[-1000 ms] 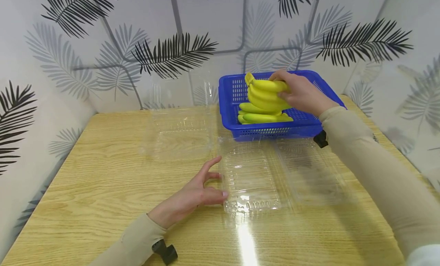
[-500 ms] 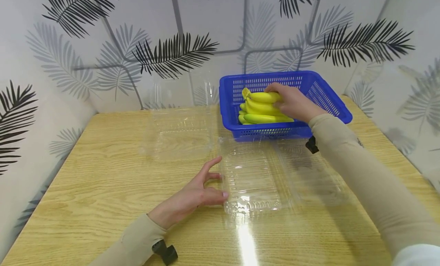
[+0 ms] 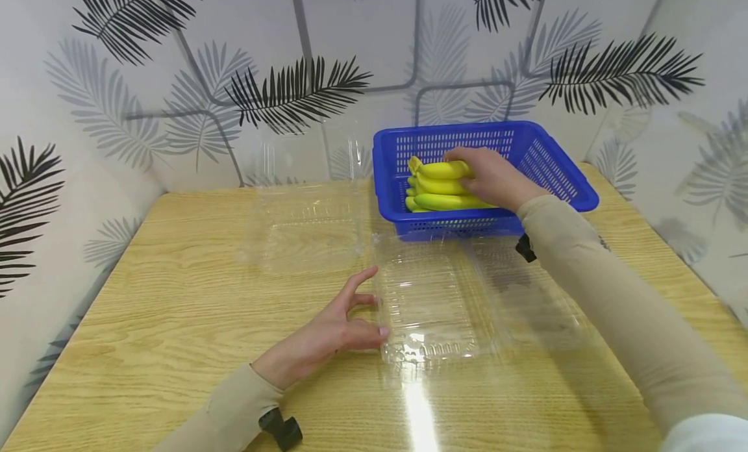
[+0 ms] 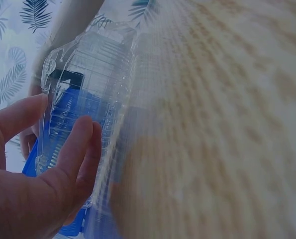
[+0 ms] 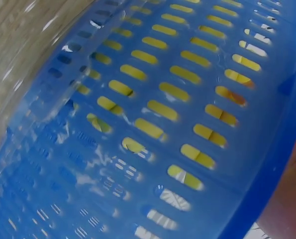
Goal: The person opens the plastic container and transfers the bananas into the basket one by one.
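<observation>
Inside the blue basket [image 3: 397, 216], my right hand [image 3: 497, 177] grips the upper bunch of yellow bananas [image 3: 438, 171], which lies over greener bananas [image 3: 450, 201]. The right wrist view shows yellow fruit through the slots of the basket wall [image 5: 267, 129], with that hand mostly hidden behind the rim. My left hand [image 3: 330, 326] is spread at the left edge of a clear plastic clamshell box [image 3: 429, 296]. Its thumb touches the box's front left corner, and in the left wrist view the fingers [image 4: 78, 144] stand extended against the box wall [image 4: 105, 64].
A second clear clamshell box [image 3: 310, 244] stands with its lid raised at the back left. The lid [image 3: 537, 302] of the front box lies to the right under my right forearm. Behind the wooden table [image 3: 175, 335] rises a leaf-patterned wall [image 3: 362, 36].
My right hand has lowered the upper banana bunch onto the greener bananas in the basket and shifted slightly left. My left hand and both boxes stay put.
</observation>
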Demonstrator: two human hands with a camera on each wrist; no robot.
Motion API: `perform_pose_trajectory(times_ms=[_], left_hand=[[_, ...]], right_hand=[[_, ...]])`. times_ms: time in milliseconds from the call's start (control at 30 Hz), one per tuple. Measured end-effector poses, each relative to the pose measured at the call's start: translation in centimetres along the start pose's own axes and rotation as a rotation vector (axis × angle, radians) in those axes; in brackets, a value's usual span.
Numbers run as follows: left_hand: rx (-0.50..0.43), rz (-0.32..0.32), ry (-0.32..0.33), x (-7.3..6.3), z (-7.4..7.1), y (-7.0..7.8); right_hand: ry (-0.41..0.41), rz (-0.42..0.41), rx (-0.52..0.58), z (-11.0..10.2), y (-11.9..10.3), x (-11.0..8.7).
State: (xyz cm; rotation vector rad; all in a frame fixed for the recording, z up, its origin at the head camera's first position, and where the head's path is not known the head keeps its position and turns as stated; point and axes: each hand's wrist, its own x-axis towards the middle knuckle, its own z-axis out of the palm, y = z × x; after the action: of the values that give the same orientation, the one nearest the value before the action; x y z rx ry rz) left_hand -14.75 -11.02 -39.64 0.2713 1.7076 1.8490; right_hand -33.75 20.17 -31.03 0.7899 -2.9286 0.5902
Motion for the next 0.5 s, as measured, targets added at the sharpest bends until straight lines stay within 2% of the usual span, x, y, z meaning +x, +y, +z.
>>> perform_pose_trajectory(times_ms=[267, 500], left_hand=[[0.012, 0.006, 0.004, 0.0, 0.0, 0.0], [0.022, 0.022, 0.012, 0.1, 0.1, 0.3]], right_hand=[[0.049, -0.02, -0.009, -0.5, -0.5, -1.5], [0.074, 0.0, 0.013, -1.3, -2.7, -4.1]])
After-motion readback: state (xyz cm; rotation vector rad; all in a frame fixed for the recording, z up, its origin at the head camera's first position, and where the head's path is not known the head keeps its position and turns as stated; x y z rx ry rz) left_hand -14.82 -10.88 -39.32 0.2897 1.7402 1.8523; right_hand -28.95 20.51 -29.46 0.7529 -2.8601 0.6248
